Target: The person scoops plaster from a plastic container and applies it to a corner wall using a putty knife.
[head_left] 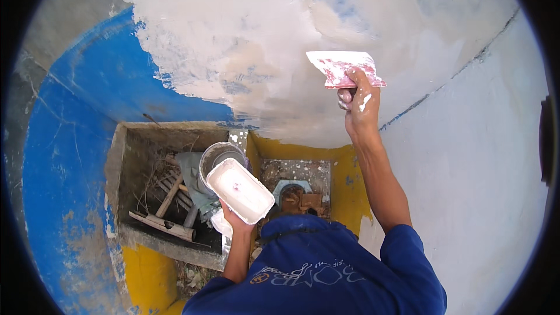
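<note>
My right hand (363, 108) is raised in front of the wall and grips a red plastic putty spreader (344, 70). White putty covers most of the blade, and there is a smear of it on my hand. Lower down, my left hand (238, 223) holds a white rectangular tub (240, 189) from beneath, tilted, with white putty coating its inside; most of the fingers are hidden under it. The wall (262, 35) ahead is coated unevenly in white, with beige and faint blue patches showing through. I cannot tell whether the spreader touches it.
Below left is a concrete basin (114, 181) with sticks, bamboo pieces (163, 226) and a grey cloth. A round bucket (211, 155) stands behind the tub. A pale squat toilet (283, 189) holds brick-like pieces. Blue wall (76, 105) curves left; a white wall (466, 198) runs right.
</note>
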The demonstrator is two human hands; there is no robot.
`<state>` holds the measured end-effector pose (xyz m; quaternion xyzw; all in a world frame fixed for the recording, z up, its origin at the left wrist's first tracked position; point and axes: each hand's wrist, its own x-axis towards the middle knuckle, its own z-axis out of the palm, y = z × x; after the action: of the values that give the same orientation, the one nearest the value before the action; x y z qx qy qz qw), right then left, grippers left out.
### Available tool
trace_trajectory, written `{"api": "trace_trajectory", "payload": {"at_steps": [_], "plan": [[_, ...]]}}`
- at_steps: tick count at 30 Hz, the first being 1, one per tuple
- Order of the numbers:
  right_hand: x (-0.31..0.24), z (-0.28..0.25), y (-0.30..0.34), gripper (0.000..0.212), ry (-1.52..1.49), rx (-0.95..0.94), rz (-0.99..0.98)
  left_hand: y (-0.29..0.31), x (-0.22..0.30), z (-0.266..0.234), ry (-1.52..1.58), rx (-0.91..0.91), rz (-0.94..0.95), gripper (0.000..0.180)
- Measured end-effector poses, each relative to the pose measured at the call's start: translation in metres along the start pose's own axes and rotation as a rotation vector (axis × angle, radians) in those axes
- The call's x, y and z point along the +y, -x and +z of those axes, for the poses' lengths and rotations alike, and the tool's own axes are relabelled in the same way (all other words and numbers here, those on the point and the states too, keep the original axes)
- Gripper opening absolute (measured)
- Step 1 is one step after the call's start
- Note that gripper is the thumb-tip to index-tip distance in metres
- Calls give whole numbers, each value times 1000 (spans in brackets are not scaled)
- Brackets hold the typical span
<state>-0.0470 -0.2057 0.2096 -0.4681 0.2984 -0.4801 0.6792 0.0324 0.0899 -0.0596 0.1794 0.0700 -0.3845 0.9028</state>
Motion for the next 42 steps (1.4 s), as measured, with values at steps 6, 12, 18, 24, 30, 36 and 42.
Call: {"api": "trace_trajectory", "payload": {"at_steps": [6,12,18,24,30,36,42], "plan": [[130,-37,-17,22,-24,193,196,0,1,-4,16,-14,-36,66],[126,-22,-31,21,-77,191,212,1,6,-3,7,-10,-31,66],[75,-8,-36,18,-85,-3,11,5,5,3,-4,-6,-30,66],[29,10,-17,16,-148,-12,-86,7,7,7,3,-9,-40,64],[134,-38,-20,17,-6,115,57,3,6,5,28,-29,-38,64],[81,-14,-43,11,-28,99,-83,4,12,0,30,-59,-38,65],[14,1,-34,19,-184,69,-131,6,16,-2,7,-27,-27,65]]}}
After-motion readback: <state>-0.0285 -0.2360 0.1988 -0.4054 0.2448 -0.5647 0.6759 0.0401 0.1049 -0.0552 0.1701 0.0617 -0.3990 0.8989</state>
